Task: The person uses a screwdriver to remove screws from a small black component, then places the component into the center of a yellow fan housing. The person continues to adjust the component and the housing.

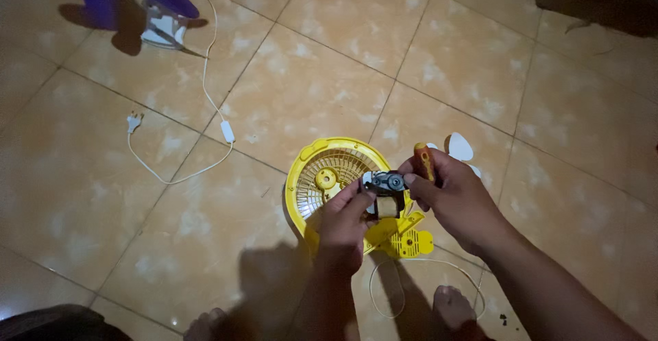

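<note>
A small motor [385,193] is pinched between the left hand [345,223] and right hand [458,200], above the yellow fan housing [317,176] on the tiled floor [480,67]. A screwdriver [423,162] is also clamped in the right hand, so the motor's grip looks weak and a drop could occur.

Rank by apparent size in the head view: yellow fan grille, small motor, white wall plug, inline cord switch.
1. yellow fan grille, clearly largest.
2. small motor, held in both hands nearer the camera, so it looks inflated.
3. white wall plug and inline cord switch: they look alike, no ranking.
</note>
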